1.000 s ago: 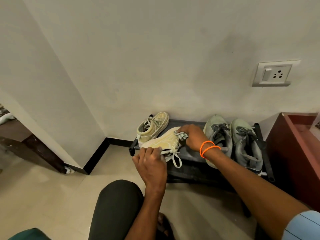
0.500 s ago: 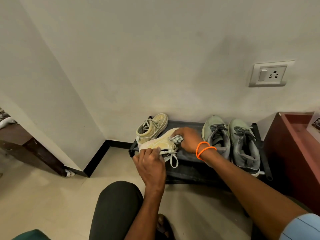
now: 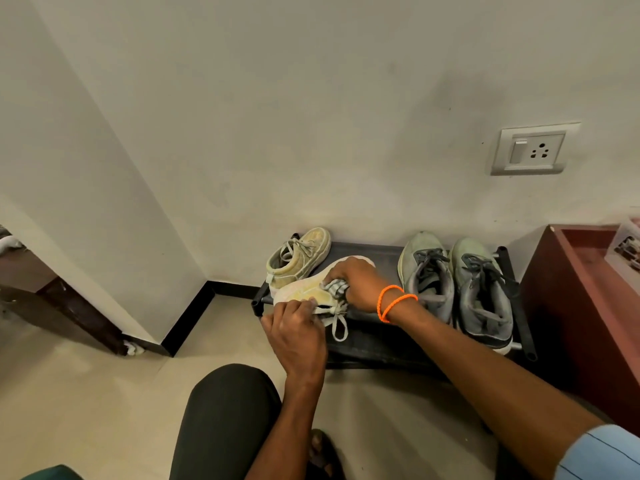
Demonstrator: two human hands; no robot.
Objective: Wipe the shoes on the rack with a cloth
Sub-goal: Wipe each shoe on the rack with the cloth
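Observation:
A low black shoe rack (image 3: 374, 336) stands against the wall. On its left end a cream shoe (image 3: 304, 289) lies tilted on its side. My left hand (image 3: 298, 336) grips this shoe at its near edge by the laces. My right hand (image 3: 360, 284), with orange bands at the wrist, holds a bunched striped grey cloth (image 3: 335, 287) pressed on the shoe's side. A second cream shoe (image 3: 299, 254) stands upright behind it. Two grey-green sneakers (image 3: 453, 282) sit side by side on the rack's right half.
A dark red wooden cabinet (image 3: 585, 306) stands right of the rack. A wall socket (image 3: 533, 150) is above it. A dark table leg (image 3: 79, 320) is at the left by the wall corner. My knee in dark trousers (image 3: 225, 417) is below my hands.
My right hand with the cloth has slid from the shoe's toe toward its middle, nearer my left hand. My left hand keeps its grip on the shoe.

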